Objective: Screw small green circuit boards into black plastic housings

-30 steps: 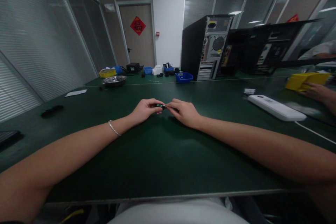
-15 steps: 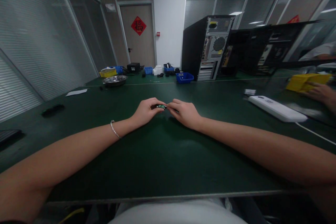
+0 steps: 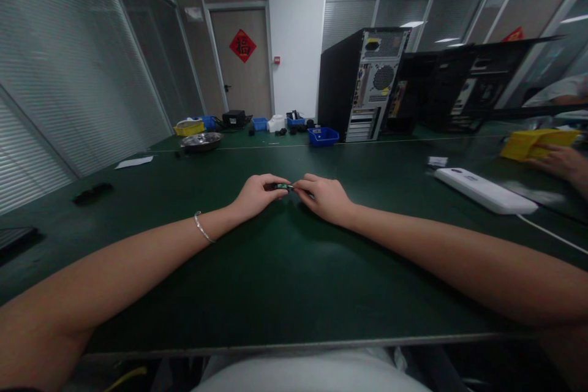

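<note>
Between thumb and fingers, my left hand [image 3: 255, 197] grips a small green circuit board [image 3: 282, 186] with dark edges, just above the green table [image 3: 294, 282]. My right hand [image 3: 325, 197] is closed at the board's right end, its thumb and fingertips pinched together on something too small to make out. The fingertips of both hands nearly meet. A silver bracelet [image 3: 202, 228] circles my left wrist.
At the back stand a metal bowl [image 3: 201, 141], a blue tray [image 3: 323, 136] and a black computer tower [image 3: 358, 86]. A white power strip [image 3: 486, 190] lies on the right, near another person's hand [image 3: 563, 162] at a yellow bin [image 3: 523, 145]. Dark glasses [image 3: 92, 193] lie left.
The board and my left fingers have tilted slightly, and less of the board's green face shows. My right hand has barely moved.
</note>
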The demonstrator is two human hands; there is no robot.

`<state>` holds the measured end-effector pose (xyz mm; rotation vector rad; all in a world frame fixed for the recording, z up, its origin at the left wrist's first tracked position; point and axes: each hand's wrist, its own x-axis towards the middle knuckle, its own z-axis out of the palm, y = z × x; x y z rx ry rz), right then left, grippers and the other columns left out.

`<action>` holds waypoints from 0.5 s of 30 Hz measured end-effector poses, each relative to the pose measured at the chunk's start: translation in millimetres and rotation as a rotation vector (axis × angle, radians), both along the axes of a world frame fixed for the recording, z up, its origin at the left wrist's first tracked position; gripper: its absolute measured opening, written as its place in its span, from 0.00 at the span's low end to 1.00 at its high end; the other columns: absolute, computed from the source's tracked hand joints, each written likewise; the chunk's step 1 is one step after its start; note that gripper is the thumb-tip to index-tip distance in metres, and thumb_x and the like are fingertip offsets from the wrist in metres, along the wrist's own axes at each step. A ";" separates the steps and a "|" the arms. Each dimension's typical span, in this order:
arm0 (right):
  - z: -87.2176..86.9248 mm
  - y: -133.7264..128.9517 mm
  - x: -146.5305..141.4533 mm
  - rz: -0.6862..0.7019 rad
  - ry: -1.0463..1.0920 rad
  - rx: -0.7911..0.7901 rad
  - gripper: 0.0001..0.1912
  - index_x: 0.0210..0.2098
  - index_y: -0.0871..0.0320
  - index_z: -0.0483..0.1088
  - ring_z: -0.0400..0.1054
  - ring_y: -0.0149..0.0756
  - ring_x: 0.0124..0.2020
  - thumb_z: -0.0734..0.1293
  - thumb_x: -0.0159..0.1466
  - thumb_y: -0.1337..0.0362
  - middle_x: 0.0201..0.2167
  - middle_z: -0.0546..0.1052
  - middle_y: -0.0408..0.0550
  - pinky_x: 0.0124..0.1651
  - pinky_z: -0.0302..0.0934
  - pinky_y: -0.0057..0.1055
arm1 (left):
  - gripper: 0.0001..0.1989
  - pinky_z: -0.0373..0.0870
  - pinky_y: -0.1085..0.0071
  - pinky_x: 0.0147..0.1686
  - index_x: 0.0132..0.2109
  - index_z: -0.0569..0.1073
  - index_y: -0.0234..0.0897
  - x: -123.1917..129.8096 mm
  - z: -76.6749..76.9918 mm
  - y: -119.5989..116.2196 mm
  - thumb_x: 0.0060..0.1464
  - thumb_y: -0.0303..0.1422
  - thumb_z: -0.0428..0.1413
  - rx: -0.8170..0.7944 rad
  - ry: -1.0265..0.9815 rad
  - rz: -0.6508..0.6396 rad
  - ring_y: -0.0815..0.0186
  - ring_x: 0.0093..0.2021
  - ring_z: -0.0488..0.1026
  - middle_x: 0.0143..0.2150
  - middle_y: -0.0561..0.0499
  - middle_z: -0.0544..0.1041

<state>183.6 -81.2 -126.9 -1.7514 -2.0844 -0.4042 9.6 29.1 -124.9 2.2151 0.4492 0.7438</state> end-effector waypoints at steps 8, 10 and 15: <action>1.0 0.9 2.3 0.217 0.284 0.004 0.14 0.47 0.55 0.70 0.69 0.36 0.42 0.57 0.67 0.61 0.43 0.76 0.47 0.41 0.59 0.30 | 0.16 0.68 0.72 0.34 0.45 0.75 0.33 5.9 -6.9 4.5 0.45 0.27 0.61 -0.458 -0.152 -0.017 0.70 0.30 0.70 0.32 0.50 0.76; 1.8 -0.2 1.6 0.295 0.298 -0.003 0.14 0.48 0.56 0.69 0.69 0.37 0.43 0.58 0.67 0.62 0.44 0.76 0.48 0.44 0.60 0.31 | 0.18 0.68 0.71 0.39 0.46 0.75 0.33 7.4 -7.7 2.6 0.45 0.25 0.62 -0.548 -0.171 -0.062 0.69 0.34 0.72 0.36 0.48 0.78; 0.4 1.1 3.0 0.275 0.322 0.042 0.15 0.48 0.57 0.71 0.70 0.37 0.39 0.58 0.67 0.62 0.39 0.76 0.50 0.42 0.61 0.32 | 0.13 0.68 0.67 0.46 0.47 0.74 0.31 9.9 -6.8 0.4 0.54 0.26 0.55 -0.722 -0.271 -0.111 0.67 0.39 0.74 0.42 0.44 0.77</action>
